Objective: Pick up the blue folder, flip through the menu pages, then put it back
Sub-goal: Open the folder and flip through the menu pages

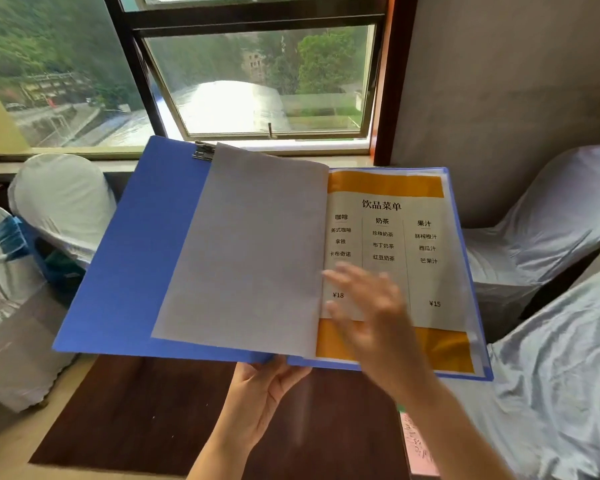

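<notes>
Left hand grips blue folder bottom edge; right hand over menu page.

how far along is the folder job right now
Done: the blue folder is picked up and open, left hand supporting its bottom edge. In hand: flipping, with one blank page turned over and the right hand on the drinks menu page. Left: any remaining pages, then closing it and putting it back.

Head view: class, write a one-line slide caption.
Left hand holds the open blue folder; right hand over the menu page.
</notes>
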